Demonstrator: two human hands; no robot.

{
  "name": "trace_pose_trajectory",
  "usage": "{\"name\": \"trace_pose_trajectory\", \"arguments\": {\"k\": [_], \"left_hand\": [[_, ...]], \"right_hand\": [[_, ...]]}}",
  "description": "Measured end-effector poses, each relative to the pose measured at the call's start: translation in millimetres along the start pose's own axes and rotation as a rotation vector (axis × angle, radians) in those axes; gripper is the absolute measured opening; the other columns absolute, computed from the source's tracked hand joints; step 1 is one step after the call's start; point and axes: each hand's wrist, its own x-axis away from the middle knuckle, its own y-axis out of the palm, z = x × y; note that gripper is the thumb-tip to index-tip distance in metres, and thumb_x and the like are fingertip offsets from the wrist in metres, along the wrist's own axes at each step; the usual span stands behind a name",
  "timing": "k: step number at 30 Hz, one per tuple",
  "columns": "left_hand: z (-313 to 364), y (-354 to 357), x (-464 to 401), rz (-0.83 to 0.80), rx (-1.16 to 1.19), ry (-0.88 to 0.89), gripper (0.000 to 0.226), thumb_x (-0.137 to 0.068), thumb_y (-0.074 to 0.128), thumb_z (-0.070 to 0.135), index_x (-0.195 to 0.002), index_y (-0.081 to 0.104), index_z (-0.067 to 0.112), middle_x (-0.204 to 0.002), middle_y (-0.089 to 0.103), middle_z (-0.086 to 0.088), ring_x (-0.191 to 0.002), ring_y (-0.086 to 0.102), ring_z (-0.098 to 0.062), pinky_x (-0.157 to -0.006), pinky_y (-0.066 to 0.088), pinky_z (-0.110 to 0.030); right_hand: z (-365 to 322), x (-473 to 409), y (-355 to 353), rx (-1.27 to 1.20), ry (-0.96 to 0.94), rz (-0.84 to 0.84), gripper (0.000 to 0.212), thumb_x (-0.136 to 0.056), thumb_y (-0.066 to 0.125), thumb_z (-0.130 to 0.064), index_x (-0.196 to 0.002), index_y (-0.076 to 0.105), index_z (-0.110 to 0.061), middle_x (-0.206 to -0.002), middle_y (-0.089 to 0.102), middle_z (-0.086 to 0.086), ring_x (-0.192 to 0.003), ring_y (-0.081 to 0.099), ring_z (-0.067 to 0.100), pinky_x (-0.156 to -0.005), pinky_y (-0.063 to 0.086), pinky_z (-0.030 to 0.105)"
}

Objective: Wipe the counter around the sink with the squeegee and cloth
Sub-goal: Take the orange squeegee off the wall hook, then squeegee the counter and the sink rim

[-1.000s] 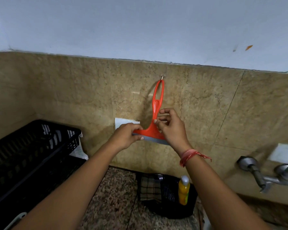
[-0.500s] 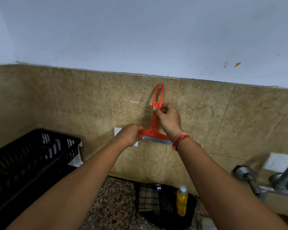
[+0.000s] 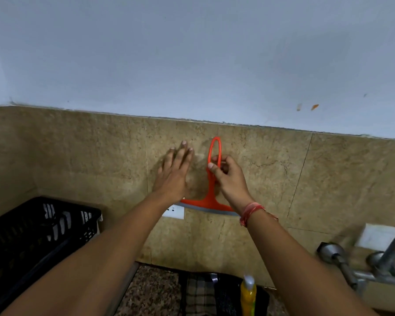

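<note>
Now, squeegee (image 3: 211,195): upright against tiled wall, loop handle up, blade low and level.
Right hand (image 3: 229,179): pinching the handle.
Left hand (image 3: 173,174): fingers spread flat, just left of handle.

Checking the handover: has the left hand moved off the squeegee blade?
Yes. The left hand has left the squeegee blade and risen, open, up the tiled wall.

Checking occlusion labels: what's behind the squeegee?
Tan wall tile behind the squeegee, plus a white outlet plate at its left end. Any hook is hidden by the right hand.
</note>
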Motion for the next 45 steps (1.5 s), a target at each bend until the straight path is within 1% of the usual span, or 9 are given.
{"name": "trace_pose_trajectory", "arguments": {"k": [6, 10, 16, 20, 23, 26, 30, 33, 45], "left_hand": [[-4.3, 0.8, 13.3, 0.028, 0.269, 0.004, 0.063, -0.093, 0.050, 0.016, -0.151, 0.031, 0.030, -0.163, 0.018, 0.006, -0.149, 0.020, -0.019, -0.118, 0.025, -0.048], [8.9, -3.3, 81.7, -0.026, 0.768, -0.164, 0.036, -0.090, 0.047, 0.059, -0.111, 0.064, 0.035, -0.109, 0.071, 0.008, -0.107, 0.065, -0.013, -0.092, 0.052, -0.041], [14.1, 7.2, 198.8, -0.330, 0.282, -0.141, 0.034, -0.078, 0.055, 0.062, -0.092, 0.059, 0.031, -0.097, 0.064, 0.006, -0.113, 0.049, -0.016, -0.097, 0.035, -0.044], [13.8, 9.0, 268.0, -0.482, 0.052, -0.105, 0.019, -0.096, 0.047, 0.040, -0.106, 0.058, 0.028, -0.104, 0.061, -0.005, -0.116, 0.049, -0.025, -0.094, 0.036, -0.048], [9.4, 15.5, 304.6, -0.621, -0.080, 0.035, 0.016, -0.094, 0.049, 0.024, -0.108, 0.056, 0.021, -0.104, 0.060, -0.006, -0.116, 0.047, -0.026, -0.096, 0.038, -0.052], [5.4, 31.9, 335.5, -0.575, -0.051, 0.032, 0.045, -0.092, 0.056, 0.025, -0.136, 0.048, 0.025, -0.141, 0.044, -0.004, -0.142, 0.028, -0.029, -0.116, 0.014, -0.060], [10.4, 47.2, 383.1, -0.315, 0.064, -0.378, 0.101, -0.087, 0.066, 0.041, -0.157, -0.005, 0.027, -0.163, -0.018, 0.004, -0.149, -0.022, -0.026, -0.119, -0.010, -0.055], [-5.7, 79.6, 435.3, -0.345, 0.161, -0.633, 0.098, -0.090, 0.055, 0.056, -0.157, -0.008, 0.022, -0.164, -0.015, 0.002, -0.150, -0.016, -0.026, -0.117, -0.011, -0.045], [-106.0, 172.4, 490.3, -0.510, -0.137, -0.523, 0.102, -0.078, 0.023, 0.089, -0.154, 0.029, 0.021, -0.163, 0.021, -0.002, -0.151, 0.011, -0.031, -0.119, 0.005, -0.060]], "right_hand": [[11.3, 37.3, 10.7, -0.028, 0.102, 0.003, 0.008, -0.085, 0.069, -0.033, -0.086, 0.062, -0.030, -0.088, 0.070, 0.006, -0.086, 0.069, 0.026, -0.077, 0.057, 0.053], [15.8, 78.0, 18.3, -0.119, 0.221, 0.067, 0.012, -0.089, 0.069, -0.020, -0.084, 0.058, -0.016, -0.080, 0.065, 0.007, -0.073, 0.067, 0.019, -0.063, 0.061, 0.046], [22.2, 156.8, 21.8, -0.427, 0.433, 0.104, 0.027, -0.087, 0.070, -0.009, -0.106, 0.051, -0.005, -0.102, 0.065, 0.018, -0.087, 0.070, 0.028, -0.061, 0.059, 0.035], [45.3, 221.2, -0.7, 0.374, 0.123, 0.039, 0.109, -0.065, 0.086, -0.046, -0.146, 0.023, -0.010, -0.149, 0.037, 0.020, -0.137, 0.040, 0.032, -0.114, 0.034, 0.044], [54.8, 266.4, -9.4, 1.036, -0.206, -0.521, 0.078, -0.079, 0.064, -0.065, -0.136, 0.045, -0.016, -0.138, 0.052, 0.016, -0.131, 0.046, 0.032, -0.107, 0.035, 0.042], [75.4, 305.2, 3.2, 1.081, -0.156, -0.884, 0.046, -0.095, 0.048, -0.052, -0.123, 0.044, -0.015, -0.112, 0.066, 0.012, -0.101, 0.065, 0.035, -0.077, 0.053, 0.043], [114.8, 336.9, 21.0, 0.965, -0.065, -0.823, 0.052, -0.103, 0.035, -0.043, -0.152, 0.021, -0.030, -0.101, 0.064, 0.010, -0.082, 0.064, 0.031, -0.065, 0.048, 0.036], [147.6, 338.3, 37.4, 1.020, -0.002, -0.792, 0.052, -0.104, 0.037, -0.031, -0.152, 0.019, -0.038, -0.098, 0.054, 0.007, -0.078, 0.059, 0.026, -0.066, 0.048, 0.035], [255.1, 262.3, 163.6, 1.071, 0.013, -0.822, 0.038, -0.098, 0.042, -0.028, -0.134, 0.053, -0.028, -0.102, 0.064, 0.016, -0.088, 0.066, 0.038, -0.075, 0.052, 0.040]]}}
